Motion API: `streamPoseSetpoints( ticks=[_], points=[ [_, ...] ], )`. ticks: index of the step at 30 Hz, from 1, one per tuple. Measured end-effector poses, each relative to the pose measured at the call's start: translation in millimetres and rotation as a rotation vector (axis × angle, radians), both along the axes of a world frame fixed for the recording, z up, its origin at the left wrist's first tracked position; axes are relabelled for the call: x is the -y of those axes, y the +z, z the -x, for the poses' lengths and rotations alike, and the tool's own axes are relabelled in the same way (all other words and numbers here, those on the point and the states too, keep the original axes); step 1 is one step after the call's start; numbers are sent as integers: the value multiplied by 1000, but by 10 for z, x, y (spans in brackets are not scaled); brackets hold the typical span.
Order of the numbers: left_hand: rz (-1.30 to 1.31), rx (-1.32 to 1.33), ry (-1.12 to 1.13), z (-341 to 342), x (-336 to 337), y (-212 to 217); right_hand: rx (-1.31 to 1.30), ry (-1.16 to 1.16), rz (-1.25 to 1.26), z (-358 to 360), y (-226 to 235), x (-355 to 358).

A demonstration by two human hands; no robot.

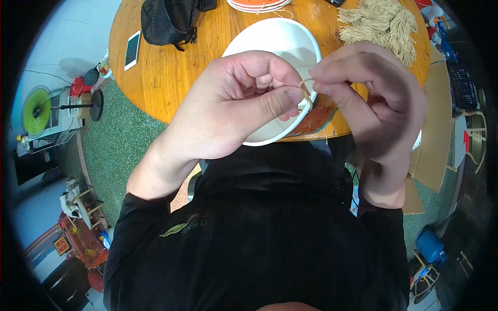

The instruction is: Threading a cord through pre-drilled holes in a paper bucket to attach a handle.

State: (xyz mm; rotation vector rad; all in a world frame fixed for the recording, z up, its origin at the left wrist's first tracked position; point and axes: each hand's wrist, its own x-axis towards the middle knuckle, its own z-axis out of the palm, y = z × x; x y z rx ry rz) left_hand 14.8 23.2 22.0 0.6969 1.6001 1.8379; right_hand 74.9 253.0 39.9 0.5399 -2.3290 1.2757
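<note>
Head view: both hands pinched on a thin tan string (306, 90), left hand (233, 103) and right hand (373, 98) nearly touching, over the white bowl (280, 39) at the table (166, 72) near edge. Hands hide most of the string and the bowl's front rim.

Both hands meet above the near edge of a round table (155, 78), the left hand (228, 103) and right hand (373, 98) pinching a thin loop of cord (306, 90) between them. Directly beneath the hands sits a bowl (280, 36), its near rim overhanging the table edge. Behind it, at the table's far side, lies a stack of plates (258, 5). A bundle of cords (384, 23) lies to the right of the bowl, a bag (168, 20) to its left, and a phone (133, 50) left of the bag.
</note>
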Motion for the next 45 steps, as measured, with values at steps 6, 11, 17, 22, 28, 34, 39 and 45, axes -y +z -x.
streamPoseSetpoints(
  ticks=[6,11,17,22,28,34,39,45],
  points=[
    [-37,-18,9,-1,30,-7,-57,20,-79,26,-12,10],
    [-35,28,-1,10,37,23,-102,11,-182,77,-1,14],
    [-107,35,8,21,30,-22,-197,31,-159,105,-40,86],
    [-77,59,4,22,47,-5,-210,29,-174,118,-11,86],
    [-96,147,-10,45,46,10,-287,20,-234,128,36,100],
    [18,149,-8,77,40,71,-337,35,-362,138,109,45],
    [-68,225,-3,57,14,24,-311,42,-253,89,26,35],
    [-117,203,55,4,-8,70,-186,-83,-164,-193,41,92]
  ],
)
